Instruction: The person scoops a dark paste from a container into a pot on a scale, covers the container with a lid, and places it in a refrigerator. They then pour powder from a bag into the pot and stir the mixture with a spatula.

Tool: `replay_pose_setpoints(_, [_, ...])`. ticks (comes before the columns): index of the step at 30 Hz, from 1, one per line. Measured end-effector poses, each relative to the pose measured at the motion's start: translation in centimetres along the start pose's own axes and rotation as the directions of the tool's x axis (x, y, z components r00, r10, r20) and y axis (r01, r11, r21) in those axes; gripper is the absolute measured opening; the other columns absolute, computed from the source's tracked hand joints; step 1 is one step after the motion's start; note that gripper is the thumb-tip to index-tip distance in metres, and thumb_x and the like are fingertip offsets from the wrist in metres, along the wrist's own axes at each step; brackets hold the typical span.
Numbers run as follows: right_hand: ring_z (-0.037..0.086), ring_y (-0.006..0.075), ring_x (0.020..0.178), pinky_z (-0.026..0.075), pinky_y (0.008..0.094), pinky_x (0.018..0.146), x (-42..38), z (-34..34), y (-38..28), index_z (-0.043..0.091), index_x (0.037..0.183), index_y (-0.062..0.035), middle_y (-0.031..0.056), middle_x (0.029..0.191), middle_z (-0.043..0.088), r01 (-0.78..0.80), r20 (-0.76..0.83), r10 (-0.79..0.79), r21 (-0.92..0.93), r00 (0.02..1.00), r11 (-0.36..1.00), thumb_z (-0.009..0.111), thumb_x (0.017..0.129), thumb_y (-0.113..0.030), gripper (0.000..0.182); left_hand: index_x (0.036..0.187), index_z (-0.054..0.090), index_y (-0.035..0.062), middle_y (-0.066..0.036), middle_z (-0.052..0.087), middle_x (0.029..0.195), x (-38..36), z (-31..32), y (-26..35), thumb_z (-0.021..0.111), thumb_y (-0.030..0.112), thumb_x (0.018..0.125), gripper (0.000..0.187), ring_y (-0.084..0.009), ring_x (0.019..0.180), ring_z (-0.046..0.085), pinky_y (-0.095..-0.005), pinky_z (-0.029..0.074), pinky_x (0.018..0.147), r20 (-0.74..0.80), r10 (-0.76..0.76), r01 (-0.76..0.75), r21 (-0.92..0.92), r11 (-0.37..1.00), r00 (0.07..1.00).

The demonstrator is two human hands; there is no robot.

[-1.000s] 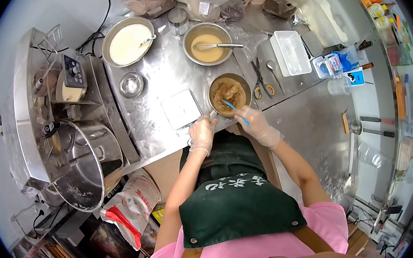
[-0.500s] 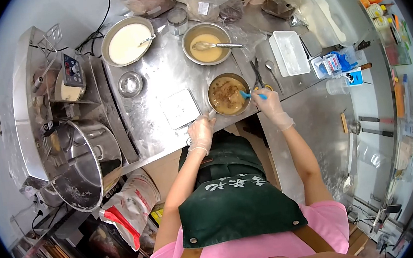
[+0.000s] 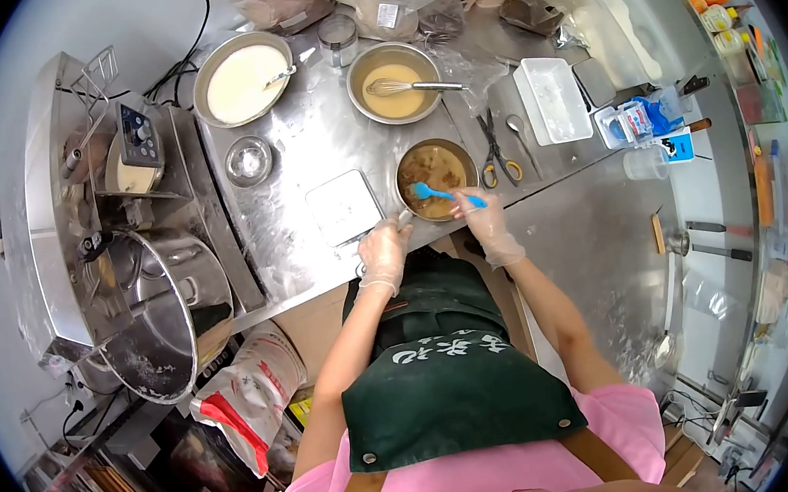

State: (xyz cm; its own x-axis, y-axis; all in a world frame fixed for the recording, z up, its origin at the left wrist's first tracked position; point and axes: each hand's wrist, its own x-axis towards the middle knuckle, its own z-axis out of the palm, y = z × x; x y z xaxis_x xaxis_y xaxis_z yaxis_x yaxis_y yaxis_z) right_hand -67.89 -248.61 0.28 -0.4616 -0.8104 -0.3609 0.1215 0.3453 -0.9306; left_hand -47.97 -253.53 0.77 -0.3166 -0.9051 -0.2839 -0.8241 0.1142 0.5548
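You are looking through a strong fisheye that bends everything far from your right hand (image 3: 487, 227) into a dark circular border, while bright, even light from overhead throws soft glare off the steel worktop (image 3: 309, 150) just beyond it (the centre stays sharp, the rim smears).

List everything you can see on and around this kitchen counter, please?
brown-mix bowl: one, steel, counter's near edge
blue spatula: one, head inside that bowl
whisk bowl: one, steel, tan batter, further back
white-batter bowl: one, steel, back left
small empty bowl: one, steel, left of centre
scale: one, white, beside brown-mix bowl
scissors: one, yellow handles, right of bowl
white tub: one, right
mixer bowl: one, steel, far left
left hand: gloved, at bowl's rim
right hand: gloved, holding spatula
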Motion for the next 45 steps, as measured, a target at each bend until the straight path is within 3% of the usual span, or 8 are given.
replay_pose_setpoints(6, [0.067, 0.0118, 0.069, 0.053, 0.0255, 0.062, 0.1, -0.3, -0.6, 0.068, 0.103, 0.0044, 0.0077, 0.078, 0.069, 0.053, -0.009, -0.053, 0.003, 0.999, 0.999, 0.062, 0.096, -0.011, 0.018, 0.107, 0.068, 0.0092, -0.015, 0.071, 0.091, 0.0, -0.1, 0.1, 0.069, 0.027, 0.086, 0.028, -0.033, 0.087, 0.068, -0.044, 0.052, 0.078, 0.005, -0.003, 0.003, -0.003, 1.0, 1.0])
replay_pose_setpoints(9, [0.069, 0.0188, 0.072, 0.055, 0.0286, 0.064, 0.8, -0.9, -0.8, 0.067, 0.105, 0.0047, 0.0125, 0.088, 0.07, 0.165, -0.048, -0.183, -0.255, 0.982, 0.953, 0.064, 0.094, -0.008, 0.018, 0.109, 0.068, 0.0095, -0.015, 0.071, 0.092, 0.1, -0.3, 0.1, 0.069, 0.027, 0.086, 0.029, -0.0329, 0.087, 0.068, -0.0438, 0.052, 0.079, 0.002, -0.004, 0.004, -0.012, 1.0, 1.0])
replay_pose_setpoints(12, [0.067, 0.0266, 0.073, 0.054, 0.0346, 0.064, 0.7, -1.0, -3.0, 0.067, 0.102, 0.0012, 0.0138, 0.087, 0.066, 0.69, 0.326, -0.672, -0.612, 0.666, 0.387, 0.068, 0.087, -0.005, 0.017, 0.109, 0.068, 0.0095, -0.016, 0.07, 0.094, 0.0, -0.1, -0.2, 0.069, 0.027, 0.086, 0.029, -0.0326, 0.089, 0.068, -0.0434, 0.052, 0.08, 0.012, -0.011, 0.012, -0.008, 1.0, 1.0])
replay_pose_setpoints(16, [0.061, 0.0306, 0.067, 0.051, 0.041, 0.056, -0.1, -1.2, -1.8, 0.059, 0.085, -0.005, 0.011, 0.074, 0.053, 0.806, 0.673, -0.473, -0.572, 0.568, 0.152, 0.06, 0.082, -0.005, 0.003, 0.108, 0.069, 0.0094, -0.016, 0.07, 0.095, 0.0, -0.4, 0.3, 0.069, 0.028, 0.086, 0.029, -0.0324, 0.09, 0.068, -0.0432, 0.052, 0.081, 0.025, -0.023, 0.024, -0.02, 1.0, 0.999])
replay_pose_setpoints(26, [0.063, 0.0308, 0.069, 0.051, 0.0411, 0.06, 0.0, -0.4, -4.0, 0.064, 0.097, -0.0031, 0.012, 0.078, 0.058, 0.854, 0.769, -0.373, -0.489, 0.519, 0.179, 0.068, 0.081, -0.011, 0.018, 0.107, 0.068, 0.0089, -0.015, 0.071, 0.093, 0.0, -0.4, 0.1, 0.068, 0.028, 0.086, 0.029, -0.0328, 0.088, 0.069, -0.0444, 0.052, 0.08, 0.01, -0.014, 0.014, 0.004, 1.0, 1.0])
replay_pose_setpoints(33, [0.063, 0.03, 0.075, 0.051, 0.0416, 0.06, 0.5, 0.5, -5.4, 0.063, 0.095, -0.0036, 0.011, 0.081, 0.058, 0.831, 0.638, -0.555, -0.519, 0.533, 0.202, 0.069, 0.082, -0.014, 0.018, 0.106, 0.069, 0.008, -0.016, 0.071, 0.093, 0.0, -0.5, 0.3, 0.069, 0.029, 0.086, 0.029, -0.0339, 0.088, 0.069, -0.0439, 0.053, 0.079, 0.042, -0.046, 0.047, -0.008, 0.999, 0.998])
replay_pose_setpoints(38, [0.063, 0.0306, 0.075, 0.052, 0.0414, 0.062, -1.1, -1.3, -4.5, 0.063, 0.097, -0.0045, 0.0112, 0.082, 0.058, 0.817, 0.745, -0.336, -0.537, 0.576, 0.211, 0.07, 0.081, -0.013, 0.019, 0.105, 0.069, 0.0078, -0.016, 0.071, 0.092, 0.2, -0.1, -0.2, 0.069, 0.029, 0.086, 0.028, -0.0345, 0.087, 0.068, -0.0439, 0.052, 0.079, 0.039, -0.019, 0.019, -0.005, 1.0, 0.999])
replay_pose_setpoints(45, [0.064, 0.0307, 0.075, 0.052, 0.0407, 0.062, 1.4, -1.1, -4.0, 0.063, 0.102, -0.0046, 0.0125, 0.084, 0.06, 0.782, 0.657, -0.451, -0.598, 0.604, 0.176, 0.07, 0.081, -0.012, 0.023, 0.106, 0.069, 0.008, -0.016, 0.07, 0.093, 0.1, -0.4, 0.0, 0.068, 0.028, 0.087, 0.028, -0.0343, 0.087, 0.068, -0.044, 0.052, 0.079, 0.014, -0.014, 0.015, -0.023, 1.0, 1.0])
